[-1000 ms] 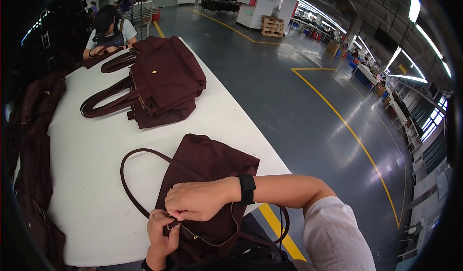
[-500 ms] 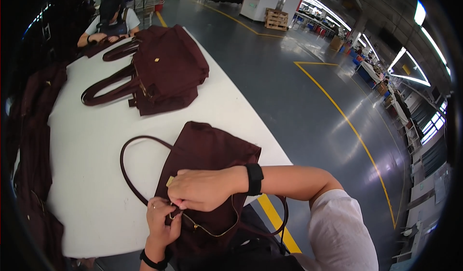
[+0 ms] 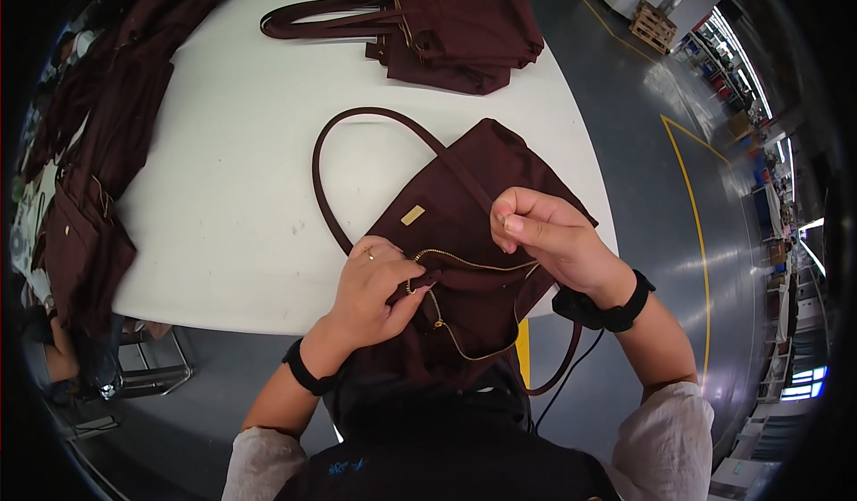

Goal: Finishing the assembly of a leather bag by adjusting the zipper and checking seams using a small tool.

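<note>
A dark maroon handbag (image 3: 486,166) lies in front of me on the white table, its near end reaching my lap. Its gold zipper (image 3: 464,356) gapes wide, and a small gold plate (image 3: 412,215) shows on the fabric. My left hand (image 3: 379,291) pinches the bag's edge at the left end of the zipper. Raised over the right part of the bag, my right hand (image 3: 558,238) has thumb and fingertips pressed together. Whatever they hold, if anything, is too small to make out. One strap handle (image 3: 335,140) loops out on the table to the left.
More maroon bags (image 3: 473,28) lie stacked at the table's far side. Along the left edge hangs a heap of maroon bags (image 3: 98,189). The white table (image 3: 223,189) ends on the right at a grey floor with yellow lines. A wooden pallet (image 3: 653,26) stands farther off.
My right hand has left the zipper's end and moved up and right, fingertips still pinched. My left hand stays on the bag. The view has tilted down, uncovering the gold plate.
</note>
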The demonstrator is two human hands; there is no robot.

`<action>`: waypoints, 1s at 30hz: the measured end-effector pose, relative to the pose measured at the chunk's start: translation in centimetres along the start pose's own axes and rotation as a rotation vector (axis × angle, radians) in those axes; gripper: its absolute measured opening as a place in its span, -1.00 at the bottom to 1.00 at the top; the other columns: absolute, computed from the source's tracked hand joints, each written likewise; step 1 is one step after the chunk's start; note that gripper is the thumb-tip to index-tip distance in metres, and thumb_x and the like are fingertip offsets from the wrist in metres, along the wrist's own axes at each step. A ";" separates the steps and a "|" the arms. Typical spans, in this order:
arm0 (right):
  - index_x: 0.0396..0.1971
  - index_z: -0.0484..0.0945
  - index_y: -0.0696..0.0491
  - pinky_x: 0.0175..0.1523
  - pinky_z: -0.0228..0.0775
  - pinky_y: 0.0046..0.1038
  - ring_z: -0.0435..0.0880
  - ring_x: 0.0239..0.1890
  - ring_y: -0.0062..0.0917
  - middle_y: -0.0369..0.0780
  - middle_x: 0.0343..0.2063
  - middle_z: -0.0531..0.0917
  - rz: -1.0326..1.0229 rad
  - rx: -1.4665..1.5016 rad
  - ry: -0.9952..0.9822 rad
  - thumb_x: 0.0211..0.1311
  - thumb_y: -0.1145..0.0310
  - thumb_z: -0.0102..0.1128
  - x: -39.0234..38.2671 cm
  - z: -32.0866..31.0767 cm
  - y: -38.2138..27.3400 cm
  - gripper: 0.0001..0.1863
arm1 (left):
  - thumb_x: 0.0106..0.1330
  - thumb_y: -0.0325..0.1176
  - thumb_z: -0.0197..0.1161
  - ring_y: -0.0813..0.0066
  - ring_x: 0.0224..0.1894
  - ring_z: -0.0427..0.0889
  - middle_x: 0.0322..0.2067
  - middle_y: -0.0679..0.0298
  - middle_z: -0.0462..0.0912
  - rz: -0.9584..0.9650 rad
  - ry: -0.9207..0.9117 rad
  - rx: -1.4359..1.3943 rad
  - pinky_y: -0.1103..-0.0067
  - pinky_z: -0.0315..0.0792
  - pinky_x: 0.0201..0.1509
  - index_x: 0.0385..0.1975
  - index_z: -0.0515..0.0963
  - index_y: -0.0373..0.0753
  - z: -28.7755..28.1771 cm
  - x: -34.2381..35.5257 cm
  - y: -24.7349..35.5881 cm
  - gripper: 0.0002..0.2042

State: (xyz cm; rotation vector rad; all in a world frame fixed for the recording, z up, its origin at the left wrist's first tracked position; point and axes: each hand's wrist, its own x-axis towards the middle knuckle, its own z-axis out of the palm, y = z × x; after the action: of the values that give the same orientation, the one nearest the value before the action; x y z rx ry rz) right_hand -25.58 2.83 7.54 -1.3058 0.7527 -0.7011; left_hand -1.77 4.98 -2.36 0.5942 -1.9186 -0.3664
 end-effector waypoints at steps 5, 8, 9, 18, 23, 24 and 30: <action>-0.32 0.41 0.05 -0.16 0.21 -0.65 0.35 -0.35 -0.70 -0.40 -0.42 0.41 0.126 0.310 0.010 0.35 0.26 0.03 -1.0 1.1 0.5 -0.83 | -0.12 -0.59 0.33 0.28 -0.48 0.46 -0.54 0.28 0.46 0.013 0.008 -0.001 0.37 0.38 -0.18 -0.28 0.44 -0.22 0.2 0.0 0.2 -0.65; -0.31 0.43 0.06 -0.16 0.22 -0.64 0.38 -0.34 -0.70 -0.38 -0.41 0.44 0.162 0.399 0.006 0.35 0.27 0.02 -1.1 1.4 0.4 -0.84 | -0.12 -0.59 0.33 0.29 -0.48 0.47 -0.54 0.28 0.46 0.021 0.009 0.005 0.37 0.38 -0.18 -0.28 0.44 -0.22 0.2 0.1 0.2 -0.65; -0.31 0.43 0.06 -0.16 0.22 -0.64 0.38 -0.34 -0.70 -0.38 -0.41 0.44 0.160 0.398 0.008 0.35 0.27 0.02 -1.1 1.4 0.4 -0.84 | -0.12 -0.59 0.33 0.30 -0.48 0.46 -0.54 0.28 0.46 0.022 0.016 0.008 0.37 0.38 -0.18 -0.29 0.44 -0.22 0.3 0.1 0.3 -0.65; -0.33 0.48 0.08 -0.19 0.27 -0.66 0.43 -0.35 -0.72 -0.37 -0.41 0.50 0.150 0.421 0.053 0.30 0.33 0.07 -1.3 1.6 0.6 -0.87 | -0.12 -0.59 0.31 0.34 -0.54 0.44 -0.56 0.29 0.45 0.028 0.020 0.004 0.38 0.38 -0.20 -0.29 0.44 -0.23 0.3 0.2 0.3 -0.66; -0.33 0.49 0.08 -0.18 0.27 -0.66 0.44 -0.35 -0.72 -0.36 -0.41 0.51 0.153 0.434 0.061 0.30 0.33 0.08 -1.4 1.7 0.5 -0.87 | -0.11 -0.59 0.31 0.34 -0.54 0.44 -0.57 0.30 0.45 0.029 0.022 0.007 0.39 0.37 -0.20 -0.29 0.44 -0.23 0.3 0.1 0.4 -0.67; -0.33 0.49 0.08 -0.18 0.27 -0.66 0.44 -0.35 -0.72 -0.36 -0.41 0.51 0.153 0.433 0.061 0.30 0.33 0.08 -1.4 1.8 0.5 -0.87 | -0.11 -0.59 0.31 0.34 -0.53 0.44 -0.57 0.30 0.46 0.026 0.021 0.005 0.39 0.37 -0.20 -0.30 0.44 -0.22 0.2 0.1 0.4 -0.67; -0.35 0.50 0.08 -0.20 0.32 -0.70 0.49 -0.34 -0.77 -0.38 -0.40 0.54 0.056 0.334 0.095 0.21 0.45 0.20 -2.1 1.8 0.3 -0.93 | -0.12 -0.59 0.32 0.35 -0.53 0.44 -0.57 0.31 0.45 0.018 0.033 0.009 0.39 0.37 -0.20 -0.30 0.44 -0.21 0.3 0.2 0.6 -0.66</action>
State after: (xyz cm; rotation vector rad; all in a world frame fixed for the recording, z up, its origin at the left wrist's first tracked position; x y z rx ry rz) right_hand -25.32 5.59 7.59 -0.9507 0.7103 -0.8099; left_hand -2.21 5.37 -2.05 0.5843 -1.8941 -0.3350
